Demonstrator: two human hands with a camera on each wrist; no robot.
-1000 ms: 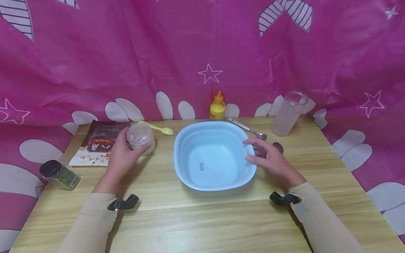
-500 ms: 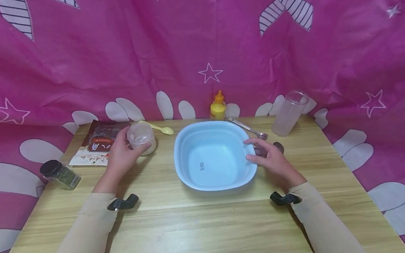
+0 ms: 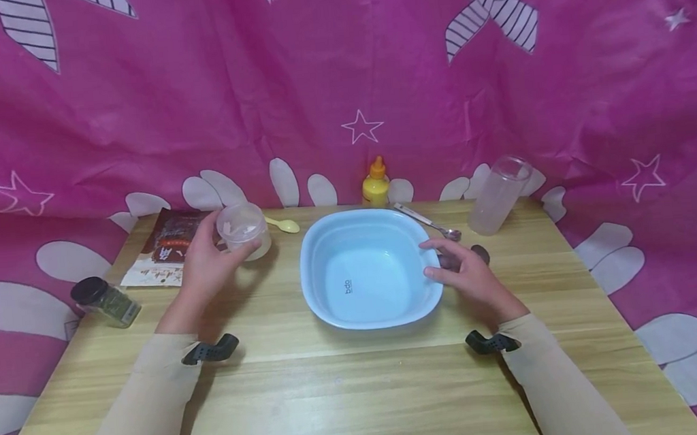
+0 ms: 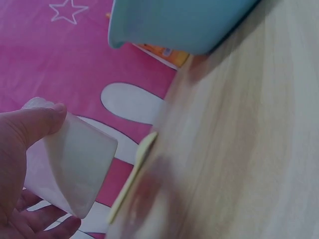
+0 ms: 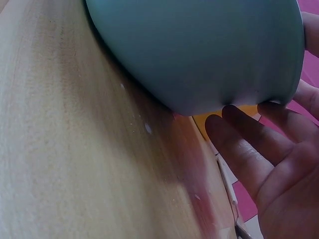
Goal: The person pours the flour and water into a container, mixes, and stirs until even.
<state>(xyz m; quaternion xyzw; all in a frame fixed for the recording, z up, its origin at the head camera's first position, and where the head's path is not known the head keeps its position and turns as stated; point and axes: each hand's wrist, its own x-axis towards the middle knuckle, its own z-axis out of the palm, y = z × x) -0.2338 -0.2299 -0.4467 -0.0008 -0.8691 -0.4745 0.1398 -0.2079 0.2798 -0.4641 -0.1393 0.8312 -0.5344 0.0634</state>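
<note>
My left hand [image 3: 207, 259] grips a clear plastic jar [image 3: 246, 242] by its side, raised a little over the table at the left. Pale white contents lie at a slant inside the jar [image 4: 82, 164] in the left wrist view. A light blue plastic basin [image 3: 371, 318] stands mid-table. At its right side, my right hand [image 3: 473, 279] holds the rim, with thumb and forefinger on the edge. From the right wrist view, the other fingers [image 5: 244, 164] rest against or close to the basin's outer wall.
Behind the jar lie a brown-and-white food packet [image 3: 164, 256] and a yellow spoon [image 3: 284, 225]. A black-lidded spice jar [image 3: 109, 304] is at far left. Behind the basin are a yellow squeeze bottle [image 3: 376, 189], a metal spoon [image 3: 425, 222] and a tall clear cup [image 3: 497, 199].
My left hand has lifted the clear jar slightly off the table, and its shadow now shows beneath. The right hand and the basin have stayed in place.
</note>
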